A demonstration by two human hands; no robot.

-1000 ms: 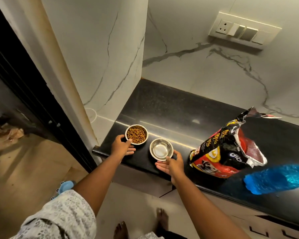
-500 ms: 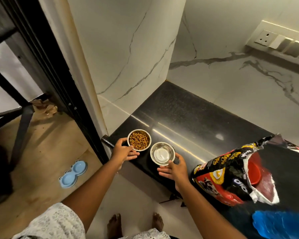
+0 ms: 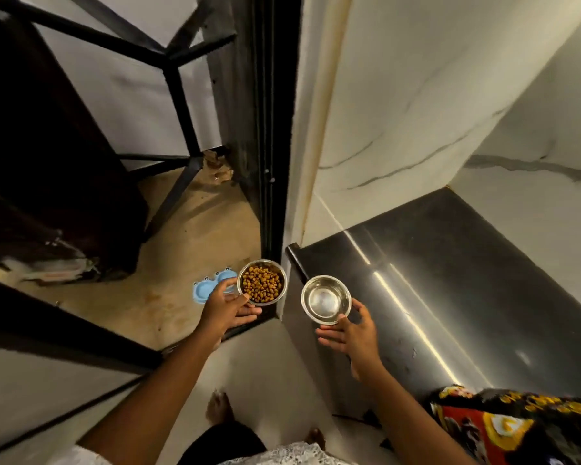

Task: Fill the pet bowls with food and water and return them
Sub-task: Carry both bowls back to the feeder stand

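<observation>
- View from a head-worn camera, looking down at a person's two bare arms reaching forward, each hand carrying a small steel bowl in the air.
- The left hand (image 3: pixel 227 305) has its grip closed on the near rim of the food bowl (image 3: pixel 262 281), which is level and filled with brown kibble (image 3: pixel 261 284). This bowl is held out past the left end of the surface, above the floor.
- The right hand (image 3: pixel 349 333) has its grip closed on the near edge of the water bowl (image 3: pixel 326 298), thumb on the rim and fingers beneath. Its shiny inside reflects light; I cannot tell how much water it holds. It hangs over the front edge of the dark polished surface (image 3: pixel 467 263).
- On the tan floor (image 3: pixel 168 263), just beyond the left hand, lies a light blue double-dish stand (image 3: pixel 203 290), partly hidden by the hand and food bowl.
- A red, black and yellow pet food bag (image 3: pixel 517 427) sits on the surface at lower right.
- A black door frame (image 3: pixel 265 129) separates the two areas.
- Bare feet show at the bottom.
</observation>
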